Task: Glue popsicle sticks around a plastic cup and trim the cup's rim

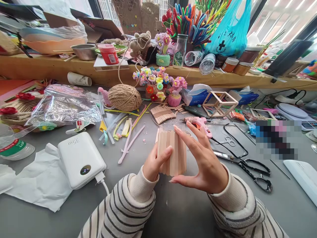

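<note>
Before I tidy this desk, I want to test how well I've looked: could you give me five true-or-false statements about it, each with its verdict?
1. The left hand holds the wooden-stick piece. True.
2. The right hand is clenched into a fist. False: its fingers are spread.
3. The glue gun is blue. False: it is mostly pink.
4. The twine ball lies left of the glue gun in the picture. True.
5. Nothing is plugged into the power bank. False: a white plug is in it.
</note>
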